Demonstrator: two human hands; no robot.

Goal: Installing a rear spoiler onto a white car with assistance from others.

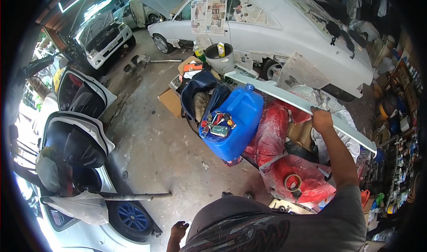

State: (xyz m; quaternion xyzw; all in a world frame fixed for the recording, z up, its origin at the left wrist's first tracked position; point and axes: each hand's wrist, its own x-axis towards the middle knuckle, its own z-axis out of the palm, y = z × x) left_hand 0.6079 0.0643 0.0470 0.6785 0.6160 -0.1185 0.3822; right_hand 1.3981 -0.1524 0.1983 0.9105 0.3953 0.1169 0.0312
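My right hand (322, 119) is closed over the edge of a long pale grey car trim piece (275, 91), shaped like a spoiler. The piece lies slanting from beside the grey bucket (221, 60) down to the right, above red plastic sheeting (271, 132) and crumpled wrapping. Low by my body hangs my left hand (179, 229), its fingers curled in; what they hold, if anything, is too small to tell. In front of me stands a blue jerrycan (242, 118) with a cut opening holding small bottles and loose bits (219, 125).
A pale car (267, 16) masked with newspaper (209, 14) stands behind. Removed car doors (82, 94) and a blue-spoked wheel (132, 216) are at left, with a pole (133, 196) jutting out. Cluttered shelves (402, 114) line the right. A cardboard box (171, 102) sits beside the jerrycan.
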